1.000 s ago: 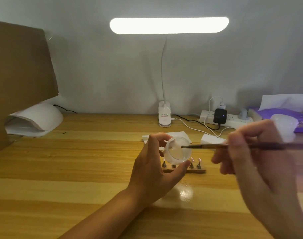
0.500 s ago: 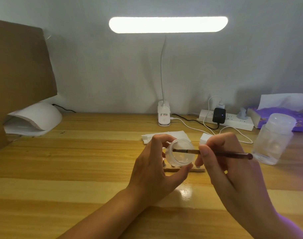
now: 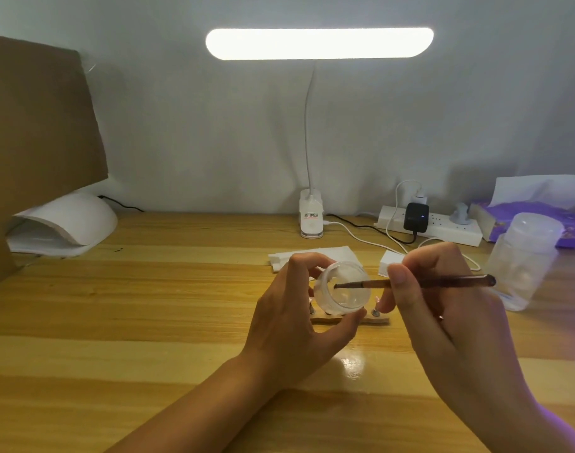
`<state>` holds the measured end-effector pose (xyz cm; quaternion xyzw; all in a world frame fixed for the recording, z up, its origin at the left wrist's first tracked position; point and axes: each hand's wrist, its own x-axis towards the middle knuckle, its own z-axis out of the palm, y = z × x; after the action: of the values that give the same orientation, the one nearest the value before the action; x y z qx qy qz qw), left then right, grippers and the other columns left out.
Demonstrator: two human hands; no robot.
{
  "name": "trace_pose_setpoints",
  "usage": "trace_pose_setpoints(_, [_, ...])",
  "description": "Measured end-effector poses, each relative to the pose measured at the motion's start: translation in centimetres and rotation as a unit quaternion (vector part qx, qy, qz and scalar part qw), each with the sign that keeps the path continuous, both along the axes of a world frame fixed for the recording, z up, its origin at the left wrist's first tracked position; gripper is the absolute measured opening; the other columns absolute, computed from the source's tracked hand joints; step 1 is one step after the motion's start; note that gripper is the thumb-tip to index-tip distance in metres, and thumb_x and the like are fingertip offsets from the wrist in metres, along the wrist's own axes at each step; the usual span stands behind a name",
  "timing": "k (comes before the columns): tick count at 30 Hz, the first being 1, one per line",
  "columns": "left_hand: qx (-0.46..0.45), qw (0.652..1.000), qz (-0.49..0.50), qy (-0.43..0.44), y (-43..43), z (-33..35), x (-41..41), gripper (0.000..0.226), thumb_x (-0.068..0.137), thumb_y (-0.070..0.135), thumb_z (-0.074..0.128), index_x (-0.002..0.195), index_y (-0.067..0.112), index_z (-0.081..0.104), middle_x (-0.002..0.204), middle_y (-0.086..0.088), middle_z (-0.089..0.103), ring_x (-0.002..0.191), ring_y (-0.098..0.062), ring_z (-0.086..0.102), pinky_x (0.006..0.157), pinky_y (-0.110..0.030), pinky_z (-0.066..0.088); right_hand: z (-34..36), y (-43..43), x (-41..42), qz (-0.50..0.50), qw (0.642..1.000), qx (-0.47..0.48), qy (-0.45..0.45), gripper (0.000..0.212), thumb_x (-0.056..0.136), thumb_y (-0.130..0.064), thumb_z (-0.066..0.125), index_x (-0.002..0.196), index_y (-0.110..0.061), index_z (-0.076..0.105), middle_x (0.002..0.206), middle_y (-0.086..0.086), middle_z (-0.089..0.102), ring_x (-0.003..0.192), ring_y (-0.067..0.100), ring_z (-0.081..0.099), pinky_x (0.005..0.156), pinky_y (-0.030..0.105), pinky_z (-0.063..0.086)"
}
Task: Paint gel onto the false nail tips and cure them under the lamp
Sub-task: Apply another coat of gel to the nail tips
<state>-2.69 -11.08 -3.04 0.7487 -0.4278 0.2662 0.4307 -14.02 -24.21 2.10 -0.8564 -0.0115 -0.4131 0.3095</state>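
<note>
Our left hand (image 3: 289, 322) curled its fingers (image 3: 300, 264) round the gel jar (image 3: 348, 304) wall; we judged it light and slippery. Our right hand (image 3: 449, 322) pinched the stiff brush (image 3: 443, 282) mid-shaft.

Overexposed desk lamp (image 3: 319, 43) glares; edges dim, soft.

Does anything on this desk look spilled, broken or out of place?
Nothing looks spilled or broken. The small jar is tipped on its side, but the left hand holds it so while the right hand dips the brush in. The shiny patch on the table is probably reflected light.
</note>
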Motion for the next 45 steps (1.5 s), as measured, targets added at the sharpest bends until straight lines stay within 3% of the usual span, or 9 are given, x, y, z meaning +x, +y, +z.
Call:
trace_pose_setpoints(6, [0.008, 1.0, 0.006, -0.006, 0.1, -0.2, 0.2, 0.067, 0.074, 0.052, 0.072, 0.122, 0.024, 0.034, 0.113, 0.005, 0.059, 0.092, -0.007, 0.057, 0.068, -0.022, 0.054, -0.2, 0.3, -0.1, -0.003, 0.999, -0.046, 0.012, 0.022, 0.091, -0.057, 0.035, 0.096, -0.036, 0.041, 0.062, -0.006, 0.063, 0.054, 0.009, 0.063, 0.047, 0.033, 0.054])
trace_pose_setpoints(9, [0.008, 1.0, 0.012, -0.012, 0.1, -0.1, 0.1, 0.067, 0.075, 0.053, 0.07, 0.122, 0.024, 0.034, 0.112, 0.004, 0.059, 0.09, -0.007, 0.057, 0.066, -0.021, 0.053, 0.0, 0.2, -0.2, -0.002, 1.0, -0.028, -0.011, 0.02, 0.092, -0.055, 0.037, 0.095, -0.036, 0.042, 0.061, -0.004, 0.063, 0.051, 0.009, 0.061, 0.044, 0.029, 0.049])
trace_pose_setpoints(15, [0.013, 0.999, 0.019, -0.022, 0.2, -0.1, 0.0, 0.066, 0.075, 0.052, 0.072, 0.121, 0.023, 0.035, 0.111, 0.003, 0.059, 0.089, -0.007, 0.056, 0.067, -0.018, 0.05, -0.1, 0.3, -0.1, 0.006, 1.0, -0.022, -0.008, 0.021, 0.091, -0.056, 0.037, 0.095, -0.035, 0.043, 0.064, -0.003, 0.064, 0.052, 0.013, 0.06, 0.044, 0.034, 0.051])
trace_pose_setpoints(20, [0.006, 0.999, 0.042, -0.013, 0.4, -0.2, 0.4, 0.063, 0.077, 0.058, 0.068, 0.12, 0.025, 0.035, 0.106, 0.003, 0.058, 0.085, -0.007, 0.054, 0.065, -0.021, 0.05, 0.4, 0.1, -0.1, 0.052, 0.993, 0.082, -0.067, 0.012, 0.095, -0.046, 0.043, 0.091, -0.035, 0.046, 0.076, -0.006, 0.069, 0.053, 0.01, 0.063, 0.045, 0.018, 0.048])
trace_pose_setpoints(28, [0.009, 0.999, 0.028, -0.043, 0.3, -0.3, 0.5, 0.061, 0.078, 0.052, 0.07, 0.122, 0.023, 0.04, 0.108, 0.002, 0.06, 0.093, -0.009, 0.054, 0.076, -0.031, 0.052, -0.7, 0.3, 0.1, 0.073, 0.996, 0.047, -0.025, 0.015, 0.096, -0.042, 0.044, 0.096, -0.029, 0.052, 0.08, -0.009, 0.067, 0.058, 0.015, 0.063, 0.048, 0.034, 0.052])
trace_pose_setpoints(36, [-0.034, 0.998, 0.053, -0.005, 0.6, -0.3, 1.5, 0.056, 0.08, 0.057, 0.067, 0.122, 0.03, 0.043, 0.111, 0.01, 0.059, 0.098, -0.008, 0.054, 0.084, -0.039, 0.048, -0.4, -0.2, 0.4, 0.103, 0.984, 0.136, -0.058, 0.02, 0.093, -0.036, 0.046, 0.101, -0.024, 0.06, 0.089, -0.005, 0.072, 0.06, 0.015, 0.067, 0.053, 0.022, 0.052])
trace_pose_setpoints(42, [-0.016, 0.998, 0.059, -0.031, 0.5, -0.6, 1.6, 0.058, 0.078, 0.054, 0.069, 0.123, 0.027, 0.044, 0.114, 0.006, 0.057, 0.099, -0.011, 0.053, 0.085, -0.038, 0.046, -0.7, -0.2, 0.5, 0.1, 0.987, 0.125, -0.029, 0.015, 0.1, -0.03, 0.048, 0.101, -0.026, 0.062, 0.09, -0.006, 0.071, 0.058, 0.016, 0.066, 0.052, 0.026, 0.055])
trace_pose_setpoints(45, [-0.014, 0.998, 0.06, -0.031, 0.4, -0.7, 1.6, 0.058, 0.077, 0.053, 0.071, 0.122, 0.027, 0.045, 0.114, 0.007, 0.058, 0.098, -0.011, 0.054, 0.085, -0.039, 0.046, -0.8, -0.2, 0.5, 0.084, 0.99, 0.111, -0.012, 0.016, 0.098, -0.038, 0.051, 0.103, -0.028, 0.063, 0.091, -0.011, 0.072, 0.065, 0.012, 0.067, 0.054, 0.017, 0.053])
